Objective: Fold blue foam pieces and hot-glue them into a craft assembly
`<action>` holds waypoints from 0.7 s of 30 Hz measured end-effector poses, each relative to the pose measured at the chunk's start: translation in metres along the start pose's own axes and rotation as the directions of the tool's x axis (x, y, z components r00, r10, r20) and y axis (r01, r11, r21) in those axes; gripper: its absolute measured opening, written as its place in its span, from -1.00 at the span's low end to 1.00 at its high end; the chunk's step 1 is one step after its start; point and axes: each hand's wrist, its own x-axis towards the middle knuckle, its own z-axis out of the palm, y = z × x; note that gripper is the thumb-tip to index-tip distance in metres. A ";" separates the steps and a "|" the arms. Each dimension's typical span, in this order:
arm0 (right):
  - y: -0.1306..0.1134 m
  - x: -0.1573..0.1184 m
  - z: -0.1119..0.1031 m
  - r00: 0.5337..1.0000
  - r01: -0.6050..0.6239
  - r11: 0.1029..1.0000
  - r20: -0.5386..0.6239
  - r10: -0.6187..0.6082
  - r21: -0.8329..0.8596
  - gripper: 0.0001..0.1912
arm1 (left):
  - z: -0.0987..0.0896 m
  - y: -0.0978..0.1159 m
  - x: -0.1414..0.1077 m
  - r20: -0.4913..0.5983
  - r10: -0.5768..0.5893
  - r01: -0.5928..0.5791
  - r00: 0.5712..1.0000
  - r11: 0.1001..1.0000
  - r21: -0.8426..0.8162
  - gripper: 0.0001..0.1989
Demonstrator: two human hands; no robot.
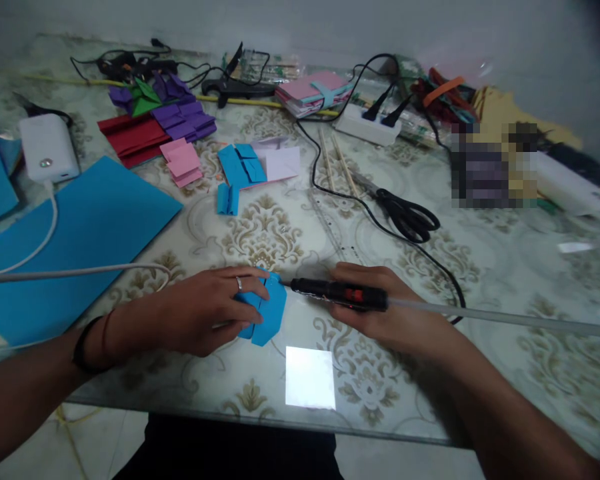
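My left hand (pixel 220 307), with a ring on one finger, holds a small folded piece of blue paper (pixel 273 320) near the table's front edge. Its fingers press on the paper's left part; the thumb is hidden. My right hand (pixel 375 287) is closed round a black hot glue gun (pixel 340 293) with a red switch. A long whitish glue stick (pixel 480 316) sticks out of its back end. The gun's nozzle points left and is at the upper right edge of the blue paper; whether it touches is hard to tell.
Black scissors (pixel 407 215), wooden sticks (pixel 345 163) and a clear ruler (pixel 335 227) lie beyond my right hand. A black cable (pixel 375 217) runs to a white power strip (pixel 370 127). Folded purple paper (pixel 185 120), a blue sheet (pixel 90 220) and a white power bank (pixel 49 147) are leftward.
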 end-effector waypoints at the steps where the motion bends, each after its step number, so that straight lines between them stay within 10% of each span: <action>1: 0.000 0.000 -0.001 1.000 0.000 1.000 0.003 0.000 0.003 -0.79 | 0.000 0.000 0.000 0.002 -0.001 0.001 1.000 1.000 -0.001 -0.77; 21: -0.001 -0.001 -0.002 0.999 0.023 1.000 0.043 -0.022 -0.015 -0.79 | -0.001 0.002 0.002 0.001 -0.012 0.012 1.000 1.000 -0.012 -0.77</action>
